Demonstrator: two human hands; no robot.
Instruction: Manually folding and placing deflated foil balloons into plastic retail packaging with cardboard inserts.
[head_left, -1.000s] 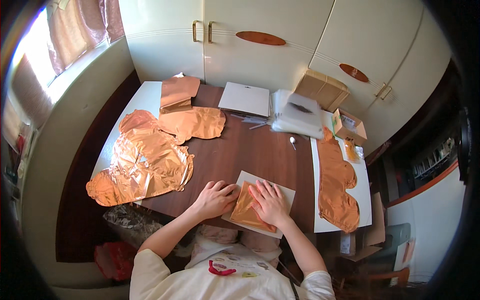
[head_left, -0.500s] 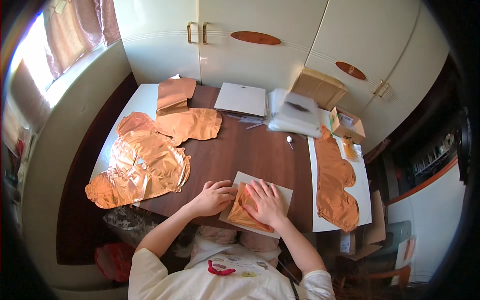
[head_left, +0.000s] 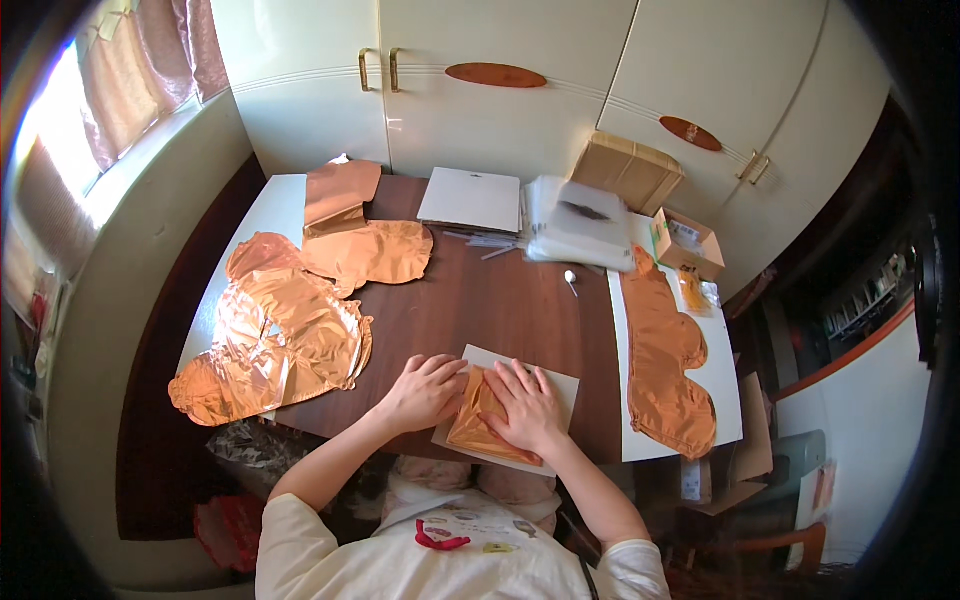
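A folded copper-coloured foil balloon (head_left: 470, 433) lies on a square white card (head_left: 563, 392) at the table's near edge. My right hand (head_left: 527, 408) rests flat on the foil's upper right part, palm down, fingers stretched out and a little spread. At the foil's left edge, my left hand (head_left: 424, 392) is closed, with its bent fingers and thumb against that edge. The fingertips are partly hidden there. Larger flattened foil balloons (head_left: 290, 335) lie in a crinkled heap to the left. Another long foil balloon (head_left: 665, 360) with a wavy outline lies on the right.
White boards (head_left: 470, 198) are stacked at the back, beside clear plastic sleeves (head_left: 580, 235). Behind these stands a cardboard box (head_left: 627, 172); a small open box (head_left: 690, 245) is at the right. A small white-headed stick (head_left: 571, 281) lies on the brown table (head_left: 500, 315).
The whole view has shifted slightly to the left. Both hands keep nearly the same place on the foil and card; the right fingers have shifted only a little.
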